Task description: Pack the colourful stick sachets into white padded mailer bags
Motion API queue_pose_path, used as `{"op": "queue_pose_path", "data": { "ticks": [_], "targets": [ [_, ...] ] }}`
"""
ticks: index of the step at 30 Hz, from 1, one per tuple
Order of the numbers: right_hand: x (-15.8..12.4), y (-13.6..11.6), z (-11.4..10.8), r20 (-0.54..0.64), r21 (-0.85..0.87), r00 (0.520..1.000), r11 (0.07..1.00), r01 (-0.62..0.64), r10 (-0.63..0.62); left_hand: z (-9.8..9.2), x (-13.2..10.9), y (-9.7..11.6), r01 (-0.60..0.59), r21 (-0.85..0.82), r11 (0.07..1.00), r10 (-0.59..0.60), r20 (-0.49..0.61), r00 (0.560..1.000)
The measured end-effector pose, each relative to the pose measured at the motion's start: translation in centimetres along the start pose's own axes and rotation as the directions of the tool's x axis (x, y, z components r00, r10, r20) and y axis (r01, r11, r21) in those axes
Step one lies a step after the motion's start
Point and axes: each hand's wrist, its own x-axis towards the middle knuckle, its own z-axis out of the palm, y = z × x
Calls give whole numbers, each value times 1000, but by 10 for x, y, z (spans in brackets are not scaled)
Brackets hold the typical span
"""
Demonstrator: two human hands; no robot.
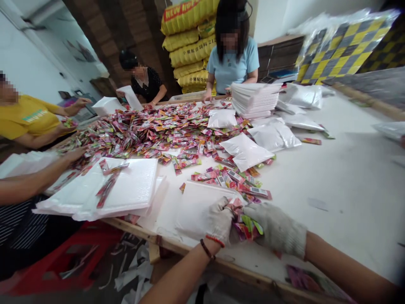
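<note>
A broad white table (pixel 348 181) fills the view, its far half covered by a heap of colourful sachets (pixel 142 131). At the far end stands a tall stack of white mailers (pixel 255 99); to the left lies a flatter pile of mailers (pixel 126 190) with a few sachets on top, a co-worker's forearm (pixel 38 181) beside it. Near the front edge lies a white envelope (pixel 196 202) – the gloved left hand (pixel 218 221) is clenched on its nearer end. Just beside it the gloved right hand (pixel 276 228) grasps a bundle of sachets (pixel 245 223), which sits between both hands – touching the left glove
</note>
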Motion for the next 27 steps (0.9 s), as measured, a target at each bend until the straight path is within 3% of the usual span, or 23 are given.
{"op": "queue_pose_path", "data": {
  "ticks": [4, 6, 10, 13, 15, 18, 20, 23, 27],
  "targets": [
    [7, 1, -1, 23, 64, 997, 995, -81, 79, -7, 2, 4, -174, 163, 971, 170, 40, 985],
    [6, 0, 1, 15, 36, 1000, 999, -22, 22, -10, 9, 3, -147, 185, 972, 135, 77, 988],
    [-1, -1, 7, 22, -25, 993, 993, 114, -113, -9, 22, -1, 4, 59, 998, -9, 75, 997],
    [1, 2, 6, 20, 25, 984, 984, 175, -176, -5, 14, 5, -60, 139, 989, 60, 2, 998],
    [5, 6, 3, 31, 53, 984, 984, 173, -174, -6, 2, 14, -223, 350, 910, 224, 37, 974],
    [11, 13, -3, 68, 131, 995, 990, 60, -69, -15, -12, 27, -412, 623, 664, 379, 194, 905],
    [13, 18, -6, 62, 219, 997, 973, -68, 55, -25, -13, 32, -377, 725, 576, 335, 211, 918],
    [12, 19, -7, 22, 313, 978, 928, -205, 208, -34, -11, 38, -275, 804, 527, 247, 164, 955],
    [12, 3, -4, 32, 243, 965, 935, -259, 259, -21, -17, 50, -356, 814, 459, 354, 200, 914]
  ]
}}
